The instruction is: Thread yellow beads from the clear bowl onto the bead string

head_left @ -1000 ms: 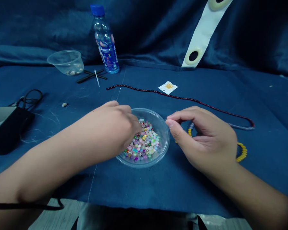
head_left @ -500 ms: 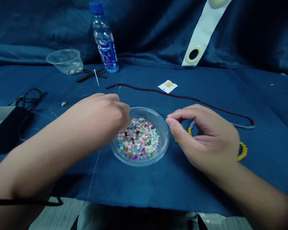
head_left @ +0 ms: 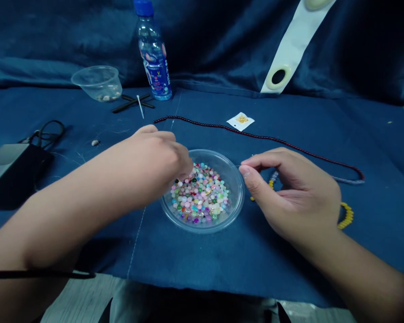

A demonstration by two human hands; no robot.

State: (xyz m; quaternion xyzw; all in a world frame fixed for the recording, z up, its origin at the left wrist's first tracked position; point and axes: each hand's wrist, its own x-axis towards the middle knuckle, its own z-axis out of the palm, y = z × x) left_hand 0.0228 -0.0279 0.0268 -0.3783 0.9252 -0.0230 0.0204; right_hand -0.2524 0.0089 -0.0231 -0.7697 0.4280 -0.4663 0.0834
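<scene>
My left hand [head_left: 161,157] is closed with fingers curled down over the left side of a clear plastic bowl [head_left: 236,197]. The fingertips are hidden, so what they grip cannot be made out. Many small multicoloured beads [head_left: 202,197] lie in the bowl. Just right of its rim, my right hand [head_left: 289,188] pinches a thin, pale thread [head_left: 240,166] between thumb and index finger. Behind and under this hand runs a beaded string, with yellow beads [head_left: 346,216] and clear beads [head_left: 352,181] showing. A long dark red bead strand [head_left: 269,138] curves across the cloth beyond both hands.
A blue-capped bottle [head_left: 156,67] stands at the back, beside a clear tub [head_left: 97,78] and crossed black sticks [head_left: 128,105] with a white cable tie [head_left: 140,106]. A small packet of gold bits [head_left: 241,120] lies behind the strand. A dark box [head_left: 13,175] sits at left.
The whole view has shifted slightly, so things appear a little further right. Both hands keep nearly the same poses, the left at the bowl and the right pinching the thread.
</scene>
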